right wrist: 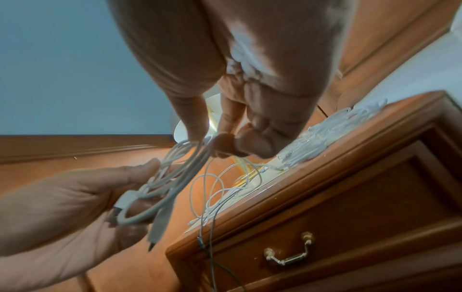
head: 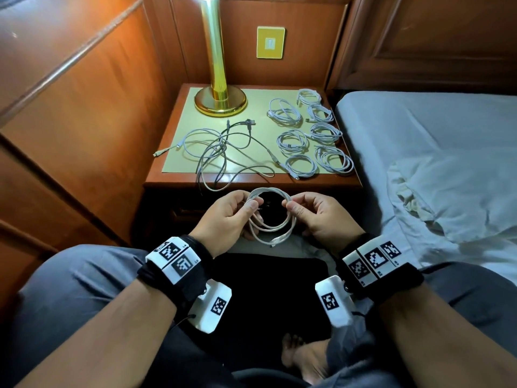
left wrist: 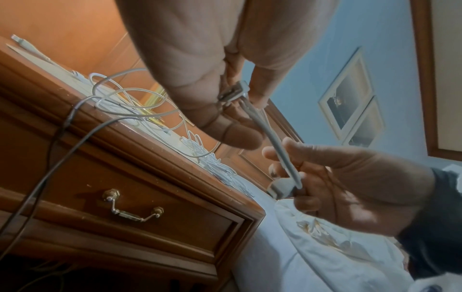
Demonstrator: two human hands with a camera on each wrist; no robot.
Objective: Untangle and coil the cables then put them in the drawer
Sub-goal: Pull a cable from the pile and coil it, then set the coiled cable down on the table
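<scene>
Bed (head: 436,141) right, nightstand (head: 179,177) ahead, drawer (left wrist: 140,199) shut. Brass lamp (head: 216,88), seven coiled cables (head: 300,165), loose tangle (head: 215,152) overhanging the edge. Left hand (head: 226,217) and right hand (head: 321,217) pinch a white coiled cable (head: 270,219) before the nightstand.

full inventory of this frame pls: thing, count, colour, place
held coil: 1, white, between both hands over the lap
finished coils: 7, white, nightstand top, right side
tangled cables: white and grey, count unclear, nightstand top, left side, one hanging over the front edge
nightstand: 1, brown wood
drawer: 1, brown, brass handle, closed
lamp: 1, gold, back of nightstand
bed: 1, pale sheets, right
left hand: pinches the coil
right hand: pinches the coil
</scene>
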